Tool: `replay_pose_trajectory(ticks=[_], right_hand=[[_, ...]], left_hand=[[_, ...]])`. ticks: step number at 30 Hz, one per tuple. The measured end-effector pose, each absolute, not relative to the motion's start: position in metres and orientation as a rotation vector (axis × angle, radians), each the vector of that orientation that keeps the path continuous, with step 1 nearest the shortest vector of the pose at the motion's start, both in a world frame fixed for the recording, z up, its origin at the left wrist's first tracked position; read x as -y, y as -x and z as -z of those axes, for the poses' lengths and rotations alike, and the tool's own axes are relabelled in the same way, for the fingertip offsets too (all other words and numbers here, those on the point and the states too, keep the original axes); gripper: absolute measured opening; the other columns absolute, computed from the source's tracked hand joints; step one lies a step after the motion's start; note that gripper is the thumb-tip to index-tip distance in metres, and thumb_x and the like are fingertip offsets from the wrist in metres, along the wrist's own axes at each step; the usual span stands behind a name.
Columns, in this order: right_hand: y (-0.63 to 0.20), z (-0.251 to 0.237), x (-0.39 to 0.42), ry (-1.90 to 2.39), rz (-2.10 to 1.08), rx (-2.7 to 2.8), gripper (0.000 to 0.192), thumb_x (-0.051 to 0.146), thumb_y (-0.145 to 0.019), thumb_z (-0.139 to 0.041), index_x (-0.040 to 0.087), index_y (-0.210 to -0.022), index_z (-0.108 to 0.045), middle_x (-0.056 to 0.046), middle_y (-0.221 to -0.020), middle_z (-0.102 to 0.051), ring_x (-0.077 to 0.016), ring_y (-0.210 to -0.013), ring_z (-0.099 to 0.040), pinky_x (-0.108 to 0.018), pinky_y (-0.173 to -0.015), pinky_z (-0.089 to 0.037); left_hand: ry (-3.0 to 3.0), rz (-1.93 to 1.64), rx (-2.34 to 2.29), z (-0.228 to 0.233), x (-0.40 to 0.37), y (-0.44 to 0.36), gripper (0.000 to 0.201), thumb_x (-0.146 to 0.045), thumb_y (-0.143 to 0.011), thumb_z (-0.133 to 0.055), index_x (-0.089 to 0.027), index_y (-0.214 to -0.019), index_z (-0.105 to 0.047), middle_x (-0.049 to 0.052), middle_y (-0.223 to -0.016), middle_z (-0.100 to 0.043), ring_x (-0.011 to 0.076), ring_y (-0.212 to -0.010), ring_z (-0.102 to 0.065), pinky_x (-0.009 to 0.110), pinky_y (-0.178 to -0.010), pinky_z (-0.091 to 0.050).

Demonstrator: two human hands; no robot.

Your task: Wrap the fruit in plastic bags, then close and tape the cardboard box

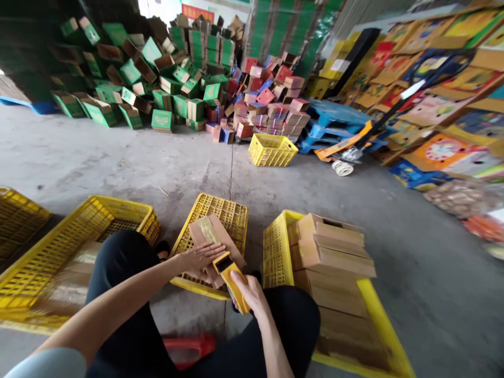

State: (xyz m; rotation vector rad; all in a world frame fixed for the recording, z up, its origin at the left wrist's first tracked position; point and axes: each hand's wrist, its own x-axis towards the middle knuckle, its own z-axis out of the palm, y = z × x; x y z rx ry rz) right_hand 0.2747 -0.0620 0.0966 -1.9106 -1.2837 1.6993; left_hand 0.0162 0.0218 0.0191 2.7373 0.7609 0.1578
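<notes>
Taping a flat box (214, 233) at lower centre: left hand (199, 258) presses it, right hand (250, 294) grips a yellow dispenser (232, 278). Right crate (275, 247) holds finished boxes; left crate (98, 210) holds few.

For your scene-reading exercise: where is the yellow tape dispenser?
Low centre of the head view: the yellow tape dispenser is in the right hand, pressed against a cardboard box.

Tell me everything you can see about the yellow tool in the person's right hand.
The yellow tool is a long, flat-sided handheld device, seemingly plastic, with a dark panel near its upper end. The right hand grips its lower part, tilting it up and to the left. Its upper end meets a small brown cardboard box, glossy clear tape on top, which the left hand steadies over a yellow crate. It looks like a tape dispenser, though I cannot be sure.
</notes>
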Motion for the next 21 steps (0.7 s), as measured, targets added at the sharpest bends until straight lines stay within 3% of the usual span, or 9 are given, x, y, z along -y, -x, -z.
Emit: replay_pose_trajectory(ticks=[6, 14, 21], right_hand=[[-0.279, -0.099, 0.062, 1.965, -1.685, 1.334, 0.052, 0.071, -0.094, -0.053, 0.021, -0.089, -0.065, -0.004, -0.055, -0.067, -0.0235, -0.055, -0.073, -0.027, -0.048, -0.055], [-0.291, -0.1, 0.079, 2.0, -1.666, 1.314, 0.046, 0.066, -0.095, -0.054, 0.021, -0.089, -0.062, 0.0, -0.052, -0.064, -0.0197, -0.046, -0.068, -0.024, -0.043, -0.052], [-0.29, -0.101, 0.078, 2.0, -1.687, 1.266, 0.047, 0.066, -0.097, -0.052, 0.02, -0.091, -0.061, 0.001, -0.05, -0.062, -0.0197, -0.045, -0.068, -0.024, -0.043, -0.052]], left_hand=[[-2.69, -0.202, -0.876, -0.015, -0.01, -0.018, 0.1, -0.078, -0.092, -0.048, -0.022, -0.169, -0.017, 0.01, -0.172, -0.027, 0.0321, -0.157, -0.028, 0.043, -0.128, -0.017], [-2.659, -0.188, -0.92, -0.013, -0.012, -0.019, 0.103, -0.078, -0.091, -0.048, -0.02, -0.169, -0.012, 0.01, -0.172, -0.024, 0.031, -0.159, -0.023, 0.044, -0.129, -0.012], [-2.762, -0.188, -0.881, -0.016, 0.004, -0.031, 0.109, -0.079, -0.085, -0.056, -0.021, -0.169, -0.018, 0.013, -0.174, -0.015, 0.039, -0.159, -0.02, 0.05, -0.128, -0.011]])
